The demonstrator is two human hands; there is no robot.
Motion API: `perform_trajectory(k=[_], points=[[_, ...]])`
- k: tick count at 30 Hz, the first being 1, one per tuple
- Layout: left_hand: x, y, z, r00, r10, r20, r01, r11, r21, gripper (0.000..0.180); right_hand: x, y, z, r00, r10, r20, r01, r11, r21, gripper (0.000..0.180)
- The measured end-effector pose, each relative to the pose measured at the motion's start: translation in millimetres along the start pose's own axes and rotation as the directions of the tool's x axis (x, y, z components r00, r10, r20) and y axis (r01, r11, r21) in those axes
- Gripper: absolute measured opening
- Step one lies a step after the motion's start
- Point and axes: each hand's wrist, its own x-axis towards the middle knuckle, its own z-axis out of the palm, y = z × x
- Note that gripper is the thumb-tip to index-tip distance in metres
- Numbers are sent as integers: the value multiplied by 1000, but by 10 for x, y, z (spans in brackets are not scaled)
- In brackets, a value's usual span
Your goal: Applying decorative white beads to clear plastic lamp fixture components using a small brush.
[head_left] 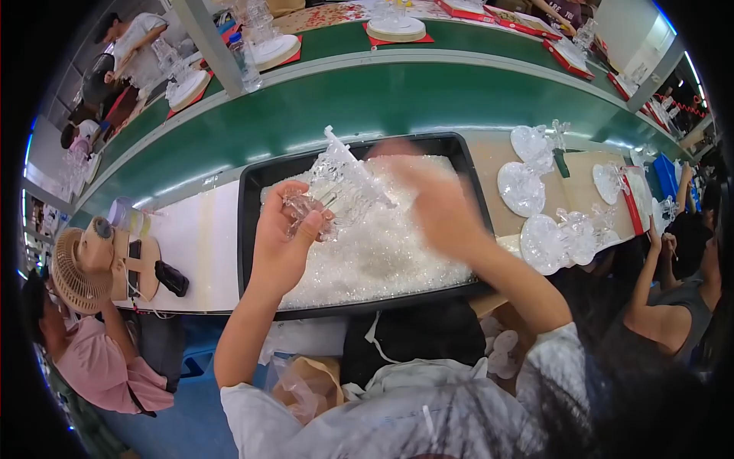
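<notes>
My left hand (288, 222) is closed around a clear plastic figurine (330, 183), tilted on its side over a black tray (246, 229). The figurine's flat whitish base is seen nearly edge-on, slanting down to the right. White glittery granules (375, 264) fill much of the tray beneath both hands. My right hand (436, 203) is just right of the figurine's base, above the granules. Motion smears its fingers, so whether it holds anything is not visible.
Several clear figurines on round bases (522, 189) stand right of the tray. Left of it are white paper (195, 245), a beige fan (80, 264) and a black pouch (172, 278). A green partition (367, 96) runs behind. Co-workers sit at both sides.
</notes>
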Motion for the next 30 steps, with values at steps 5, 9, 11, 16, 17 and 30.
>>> perform_trajectory(k=[5, 9, 11, 16, 17, 30], points=[[-15, 168, -60, 997, -34, -64, 35, 999, 28, 40, 206, -33, -119, 948, -20, -318, 67, 988, 138, 74], [23, 141, -35, 998, -58, -25, 59, 997, 59, 39, -12, 118, -131, 989, -23, 149, 69, 949, -309, 84], [-24, 83, -49, 999, 24, -37, -26, 999, -31, 38, -36, -4, -25, 988, -41, 149, 79, 964, -253, 83], [-10, 87, -53, 1000, 26, -13, -27, 999, -41, 35, -15, -75, 5, 984, -31, 177, 71, 973, -222, 83], [-9, 89, -87, 999, 52, -5, -52, 995, -83, 35, -37, -66, 63, 981, -38, 189, 74, 980, -185, 83], [16, 127, -195, 997, -49, 53, 64, 937, -343, 41, 298, -38, -412, 972, -200, -123, 176, 968, -180, 68]])
